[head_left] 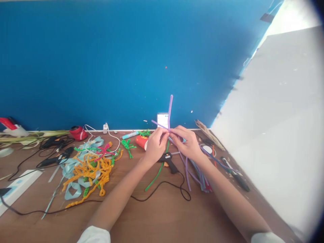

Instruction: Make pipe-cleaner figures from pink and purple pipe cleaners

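Note:
Purple pipe cleaners point(170, 109) are pinched between my two hands above the table; one folded piece stands upright and another sticks out to the left. My left hand point(156, 144) has its thumb and fingers closed on them. Close against it, my right hand point(186, 141) pinches the same pipe cleaners from the right. Beneath the hands lie a black hot glue gun point(169, 162) and a green pipe cleaner point(155, 179). More purple and blue pipe cleaners point(187, 172) lie under my right forearm. The exact joint between the fingertips is hidden.
At left sits a tangle of orange pipe cleaners point(97, 168) with light blue ribbon point(72, 192). A black cord point(149, 199) crosses the table point(157, 219). A white power strip point(21, 189) lies far left, a red cup point(141, 141) behind my left hand, a cutter point(235, 173) right.

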The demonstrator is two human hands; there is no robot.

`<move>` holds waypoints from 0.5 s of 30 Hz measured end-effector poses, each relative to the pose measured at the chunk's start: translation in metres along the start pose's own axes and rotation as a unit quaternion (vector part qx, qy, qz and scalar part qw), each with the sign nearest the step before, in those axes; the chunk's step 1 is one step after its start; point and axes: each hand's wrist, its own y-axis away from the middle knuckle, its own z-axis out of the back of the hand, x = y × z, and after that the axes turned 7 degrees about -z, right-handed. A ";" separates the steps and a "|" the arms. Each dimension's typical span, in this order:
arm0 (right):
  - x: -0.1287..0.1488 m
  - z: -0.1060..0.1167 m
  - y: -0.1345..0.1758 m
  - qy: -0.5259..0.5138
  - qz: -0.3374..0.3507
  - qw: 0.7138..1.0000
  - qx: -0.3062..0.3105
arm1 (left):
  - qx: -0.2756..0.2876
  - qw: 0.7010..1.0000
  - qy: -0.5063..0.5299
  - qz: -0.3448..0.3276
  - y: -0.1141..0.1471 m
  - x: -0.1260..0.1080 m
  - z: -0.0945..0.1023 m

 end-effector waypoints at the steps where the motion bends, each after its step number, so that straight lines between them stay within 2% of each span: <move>1: 0.001 0.001 0.000 0.005 0.001 1.000 0.008 | -0.002 1.000 -0.010 -0.006 0.000 0.001 0.000; 4: 0.004 0.002 0.000 0.025 -0.009 0.999 0.019 | -0.017 0.999 -0.037 -0.024 0.002 0.003 -0.003; 8: 0.009 0.001 0.000 0.030 -0.021 0.999 -0.004 | -0.038 0.996 -0.066 -0.052 0.005 0.008 -0.005; 15: 0.013 -0.003 0.003 0.022 -0.026 0.999 -0.026 | -0.034 0.984 -0.131 -0.114 0.010 0.024 -0.003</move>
